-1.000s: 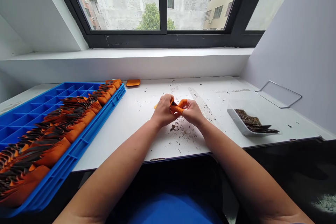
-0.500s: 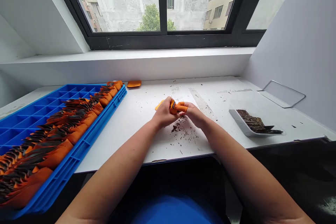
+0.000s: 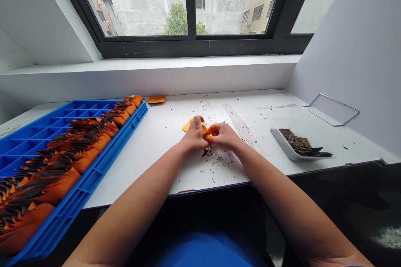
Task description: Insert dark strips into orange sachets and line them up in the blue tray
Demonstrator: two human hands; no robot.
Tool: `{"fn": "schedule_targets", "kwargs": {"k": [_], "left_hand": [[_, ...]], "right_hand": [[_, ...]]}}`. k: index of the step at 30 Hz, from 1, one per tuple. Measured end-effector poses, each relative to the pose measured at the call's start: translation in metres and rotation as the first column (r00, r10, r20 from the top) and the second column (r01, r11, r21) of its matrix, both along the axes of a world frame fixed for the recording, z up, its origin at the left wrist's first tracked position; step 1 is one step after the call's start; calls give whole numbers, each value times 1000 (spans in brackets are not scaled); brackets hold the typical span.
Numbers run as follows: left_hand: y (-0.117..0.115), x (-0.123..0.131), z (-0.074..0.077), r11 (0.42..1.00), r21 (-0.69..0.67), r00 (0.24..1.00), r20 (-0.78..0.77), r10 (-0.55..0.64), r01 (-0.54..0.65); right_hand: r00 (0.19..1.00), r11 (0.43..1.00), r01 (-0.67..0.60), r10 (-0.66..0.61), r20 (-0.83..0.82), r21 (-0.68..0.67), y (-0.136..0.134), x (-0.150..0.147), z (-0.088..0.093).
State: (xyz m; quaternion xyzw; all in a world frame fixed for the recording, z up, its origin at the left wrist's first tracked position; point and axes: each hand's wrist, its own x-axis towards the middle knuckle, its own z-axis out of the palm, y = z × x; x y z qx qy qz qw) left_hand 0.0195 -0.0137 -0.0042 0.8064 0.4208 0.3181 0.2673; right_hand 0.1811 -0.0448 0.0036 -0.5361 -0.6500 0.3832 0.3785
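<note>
My left hand (image 3: 194,135) and my right hand (image 3: 224,135) meet over the middle of the white table (image 3: 163,142). Both are closed around a small orange piece (image 3: 188,125), whose corner sticks out behind the left fingers. Orange finger covers (image 3: 210,130) show on my right fingertips. Dark crumbs (image 3: 219,158) lie on the table just under the hands.
A blue compartment tray (image 3: 46,133) at the left holds several rows of orange and dark pieces (image 3: 65,158). A clear tray (image 3: 288,150) with dark strips (image 3: 297,144) stands at the right, a clear lid (image 3: 333,110) behind it. Another orange piece (image 3: 156,99) lies near the back wall.
The hands have drawn closer together and turned the orange piece slightly. The view has shifted a little to the right and down.
</note>
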Motion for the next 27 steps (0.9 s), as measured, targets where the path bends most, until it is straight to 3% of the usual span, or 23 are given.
{"fn": "schedule_targets", "kwargs": {"k": [4,8,14,18,22,27], "left_hand": [[0,3,0,999,7,998,35,-42,42],[0,6,-1,999,25,985,169,-33,29],[7,4,-1,997,-81,942,333,43,-17],[4,3,2,998,56,934,356,-21,1],[-5,3,5,974,215,953,274,-131,73],[-7,2,11,934,340,969,176,-173,105]], "right_hand": [[995,988,98,-98,-5,122,4,-6,-4],[977,957,210,-197,-83,200,10,-2,-4],[965,969,175,-134,-227,173,19,1,-8],[950,978,158,-113,-292,134,20,5,-10],[954,997,66,-55,-294,29,14,7,-4],[925,1000,-7,0,-380,-17,7,3,5]]}}
